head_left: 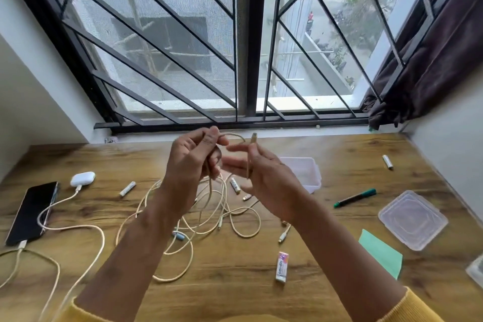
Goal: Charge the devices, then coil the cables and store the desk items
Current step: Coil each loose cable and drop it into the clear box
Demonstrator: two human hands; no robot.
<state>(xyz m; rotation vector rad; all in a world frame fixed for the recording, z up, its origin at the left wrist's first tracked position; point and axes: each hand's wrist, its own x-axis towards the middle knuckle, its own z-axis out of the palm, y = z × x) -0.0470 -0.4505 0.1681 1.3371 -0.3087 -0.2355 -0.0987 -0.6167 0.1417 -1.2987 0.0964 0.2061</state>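
Left hand: the left hand is raised above the bench, back of the hand toward the camera, fingers curled round a cream cable; a short loop of it arches out from the fingertips toward the other hand.
Right hand: the right hand is raised beside the left, palm turned inward; thumb and fingers pinch the same cable just below its plug, which stands upright above the fingers.
Arms: both forearms reach forward and up from yellow sleeves, hands close together in front of the window.
Cable run: from the left hand the cable hangs down into a loose tangle on the bench, under and between the wrists.
Phone: a dark phone lies at the far left of the bench with a white cable plugged into its near end.
Earbud case: a white earbud case sits just beyond the phone, with a cable in it too.
Container: a clear plastic box stands behind the right hand; its lid lies apart at the right.
Small items: batteries, a green marker, an eraser and a green paper pad lie scattered on the bench.
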